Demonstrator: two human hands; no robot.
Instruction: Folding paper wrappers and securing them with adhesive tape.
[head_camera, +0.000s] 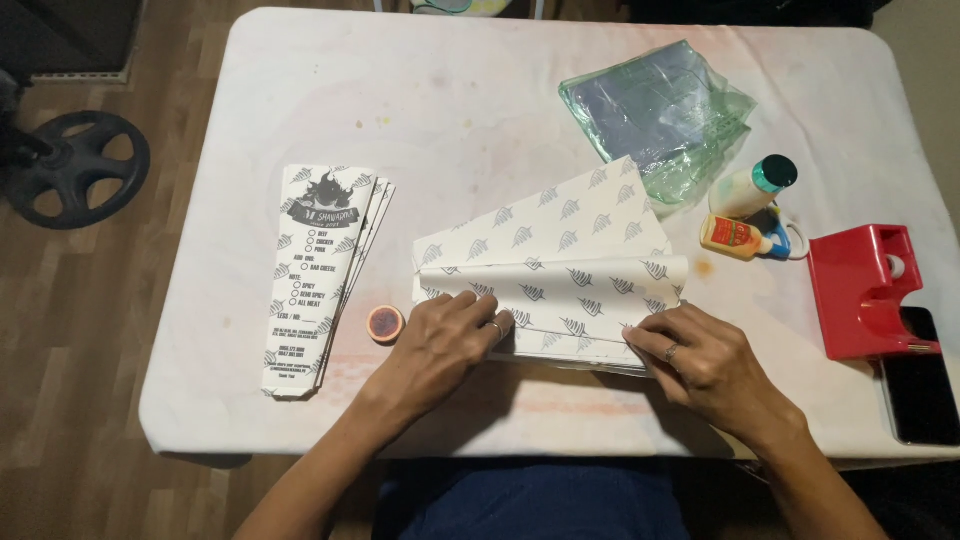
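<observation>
A stack of white paper sheets with a grey leaf print lies at the middle of the table, its top sheet folded over into a long flap. My left hand rests flat on the near left part of the stack, fingers pressing the fold. At the stack's near right corner, my right hand pinches the paper's edge. Both hands wear a ring.
A pile of finished narrow printed paper sleeves lies at left, with a small round lid beside it. Green clear plastic bags, two glue bottles, a red tape dispenser and a dark phone sit at right. The white table shows stains.
</observation>
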